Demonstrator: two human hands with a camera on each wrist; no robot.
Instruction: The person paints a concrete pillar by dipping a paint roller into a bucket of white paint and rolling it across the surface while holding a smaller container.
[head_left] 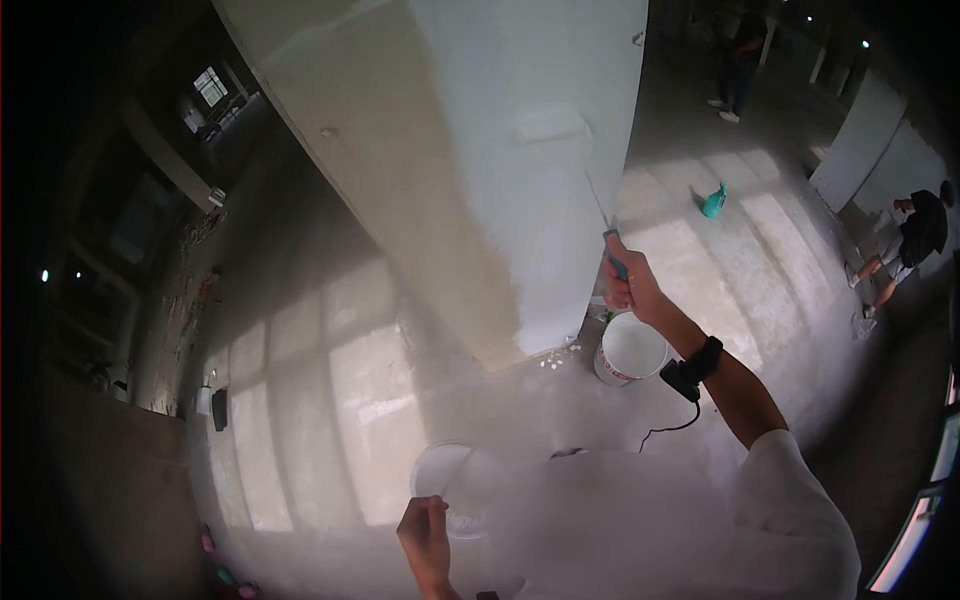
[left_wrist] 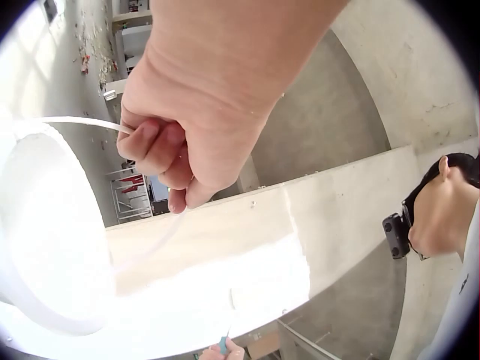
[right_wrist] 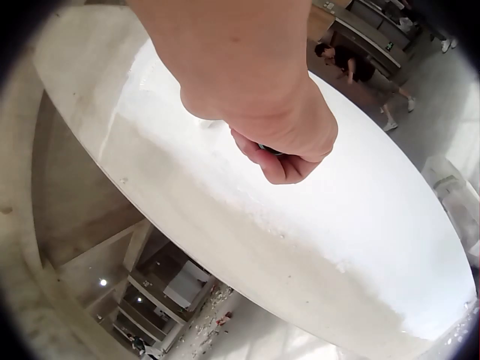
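Evidently the roller is up on the white part of the pillar, to the right of the bare band. The right hand has its fingers curled round the blue-grey grip; the left hand holds the thin bail of a white bucket. I'd judge the roller light, its wire frame stiff, its cover soft and probably slick with coating, so the grip is the place to take hold. The bucket's weight depends on its fill; the bail probably swings and could dig into the fingers.

White on white, the cover barely stands out in the head view, so how hard it presses I can't tell. The right hand hides most of the roller in the right wrist view, and glare in the left wrist view washes out the bucket's contents.
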